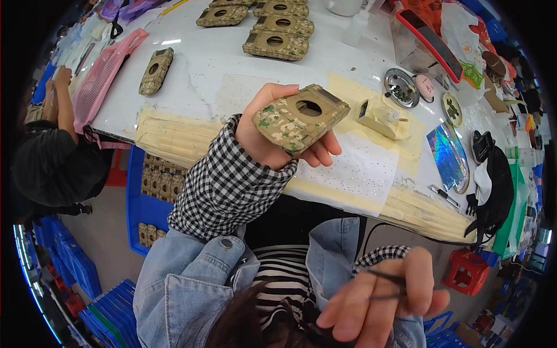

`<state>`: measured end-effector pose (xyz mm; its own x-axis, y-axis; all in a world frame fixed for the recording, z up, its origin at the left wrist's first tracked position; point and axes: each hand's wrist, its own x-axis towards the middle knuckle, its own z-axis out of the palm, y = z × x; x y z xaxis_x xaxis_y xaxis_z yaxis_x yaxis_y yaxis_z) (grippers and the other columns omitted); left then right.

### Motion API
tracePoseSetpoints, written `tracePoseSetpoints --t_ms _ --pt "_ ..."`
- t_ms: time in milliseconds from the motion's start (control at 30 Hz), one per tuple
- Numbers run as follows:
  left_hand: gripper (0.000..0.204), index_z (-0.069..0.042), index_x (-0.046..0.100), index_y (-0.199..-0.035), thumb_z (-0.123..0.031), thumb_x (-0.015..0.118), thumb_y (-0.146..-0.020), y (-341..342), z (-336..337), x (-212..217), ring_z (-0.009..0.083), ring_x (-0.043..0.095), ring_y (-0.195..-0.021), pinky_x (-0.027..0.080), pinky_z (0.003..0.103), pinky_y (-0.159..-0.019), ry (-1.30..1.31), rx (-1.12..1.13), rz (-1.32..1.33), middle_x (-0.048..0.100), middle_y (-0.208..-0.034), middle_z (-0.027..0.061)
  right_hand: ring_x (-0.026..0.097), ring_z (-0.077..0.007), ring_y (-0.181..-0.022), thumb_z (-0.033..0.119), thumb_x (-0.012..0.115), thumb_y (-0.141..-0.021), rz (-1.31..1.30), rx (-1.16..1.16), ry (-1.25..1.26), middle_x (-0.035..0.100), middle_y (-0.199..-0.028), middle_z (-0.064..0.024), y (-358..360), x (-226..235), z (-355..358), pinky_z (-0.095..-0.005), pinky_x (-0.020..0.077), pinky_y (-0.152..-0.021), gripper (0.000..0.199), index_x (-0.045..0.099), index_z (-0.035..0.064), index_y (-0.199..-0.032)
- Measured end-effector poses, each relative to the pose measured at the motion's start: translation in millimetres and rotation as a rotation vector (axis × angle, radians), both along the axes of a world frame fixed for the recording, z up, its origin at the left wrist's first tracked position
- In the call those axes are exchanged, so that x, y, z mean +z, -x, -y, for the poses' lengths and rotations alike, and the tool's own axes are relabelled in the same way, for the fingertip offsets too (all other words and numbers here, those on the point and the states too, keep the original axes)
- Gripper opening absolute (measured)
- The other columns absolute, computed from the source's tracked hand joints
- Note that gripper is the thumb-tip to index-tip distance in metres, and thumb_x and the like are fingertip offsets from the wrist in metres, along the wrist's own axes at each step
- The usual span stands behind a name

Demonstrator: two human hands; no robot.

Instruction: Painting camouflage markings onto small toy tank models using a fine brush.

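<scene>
My left hand (259, 142) holds a camouflage toy tank hull (284, 120) above the front of the table. A round hole opens in the hull's top; my thumb lies along its far side and fingertips show beneath it. My right hand (383, 298), smeared by motion, is raised close to my chest at the lower right. Between its fingers is a thin dark two-pronged tool, apparently tweezers (387, 278). Below and right of the hull, a white paper sheet (362, 174) carries many tiny specks. Beside it stands a small tape-covered block (380, 119).
More hulls (275, 45) sit at the back, with a single hull (155, 71) farther left. A round metal dish (401, 87) holds small dark parts. A red-edged phone (429, 43) leans at the right. Below the table's left edge is a blue tray (135, 197) of hulls. Another person (55, 162) is at the left.
</scene>
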<state>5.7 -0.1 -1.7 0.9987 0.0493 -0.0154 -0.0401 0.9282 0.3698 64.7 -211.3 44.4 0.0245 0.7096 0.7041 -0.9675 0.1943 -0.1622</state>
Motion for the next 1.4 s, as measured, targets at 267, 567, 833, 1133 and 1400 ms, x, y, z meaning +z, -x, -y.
tracePoseSetpoints --t_ms 267,567,833,1133,1400 --pt "0.067 0.012 0.05 -0.115 -0.042 0.02 -0.091 -2.0 -1.8 3.3 0.0381 0.066 -0.076 0.058 0.038 -0.063 0.024 -0.016 0.053 0.059 -0.093 0.0352 0.032 -0.0457 -0.127 0.044 0.057 -0.086 0.0 0.22 -0.155 0.033 -0.125 -0.0469 20.2 2.6 -10.5 -0.0491 0.0191 -0.108 0.051 0.035 0.0013 -0.102" --pt "0.065 0.012 0.04 -0.122 -0.041 0.022 -0.09 -2.0 -0.9 1.7 0.0404 0.065 -0.076 0.058 0.04 -0.063 0.045 -0.019 0.041 0.057 -0.094 0.0372 0.031 -0.0433 -0.129 0.039 0.055 -0.089 -0.084 0.373 -0.029 0.041 -0.123 -0.042 27.2 1.3 -7.5 -0.0452 0.0217 -0.109 0.043 0.037 0.0013 -0.099" --pt "0.067 0.009 0.022 -0.136 -0.04 0.024 -0.091 -0.2 -3.1 -2.4 0.0452 0.063 -0.078 0.058 0.044 -0.065 0.122 -0.033 0.052 0.052 -0.097 0.0412 0.055 -0.0457 -0.099 0.047 0.052 -0.088 0.106 0.239 0.135 0.057 -0.102 -0.0301 5.3 4.3 -4.8 -0.0585 0.0412 -0.088 0.044 0.044 0.0041 -0.091" --pt "0.068 0.01 0.024 -0.135 -0.041 0.022 -0.09 -0.7 -1.2 -3.0 0.0438 0.064 -0.078 0.058 0.042 -0.064 0.066 0.0 0.047 0.053 -0.096 0.0405 0.058 -0.0433 -0.099 0.038 0.05 -0.093 0.141 -0.185 0.155 0.057 -0.103 -0.0365 -4.7 1.6 3.4 -0.0555 0.0431 -0.087 0.029 0.045 0.0101 -0.087" --pt "0.069 0.011 0.028 -0.133 -0.043 0.022 -0.09 3.3 -2.7 -6.5 0.0437 0.064 -0.079 0.057 0.043 -0.065 0.073 -0.005 0.053 0.053 -0.098 0.0401 0.033 -0.0478 -0.127 0.017 0.057 -0.09 0.257 -0.047 -0.069 0.056 -0.118 -0.0251 -10.3 9.8 9.3 -0.0561 0.0188 -0.106 0.039 0.04 0.0149 -0.125"
